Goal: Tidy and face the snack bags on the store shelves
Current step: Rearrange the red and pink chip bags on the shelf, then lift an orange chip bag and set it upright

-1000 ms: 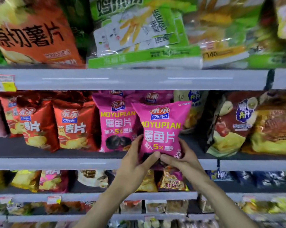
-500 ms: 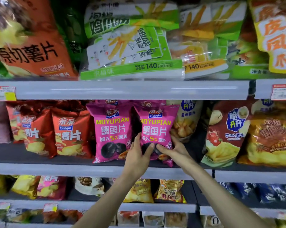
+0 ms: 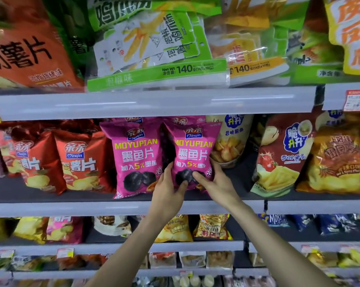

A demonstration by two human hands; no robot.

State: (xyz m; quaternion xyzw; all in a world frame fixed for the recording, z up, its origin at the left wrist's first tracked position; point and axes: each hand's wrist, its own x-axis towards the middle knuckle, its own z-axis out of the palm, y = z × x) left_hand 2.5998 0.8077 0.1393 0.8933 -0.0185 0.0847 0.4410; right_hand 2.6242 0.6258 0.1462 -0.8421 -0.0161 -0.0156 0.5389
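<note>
A pink MOYUPIAN snack bag (image 3: 192,150) stands upright on the middle shelf (image 3: 71,208), front label facing me. My left hand (image 3: 168,189) grips its lower left corner, thumb across the front. My right hand (image 3: 215,183) grips its lower right corner, fingers behind and thumb on the front. A second identical pink bag (image 3: 136,158) stands just to its left, facing out. More pink bags show behind both.
Red Qinqin chip bags (image 3: 81,160) fill the shelf's left; a white bag (image 3: 230,139) and red and orange bags (image 3: 282,154) sit to the right. Large green and orange bags (image 3: 154,48) crowd the top shelf. Lower shelves hold smaller snack bags.
Both hands have carried the pink bag back from in front of the shelf into its row beside the other pink bag. The camera has moved closer and tilted up.
</note>
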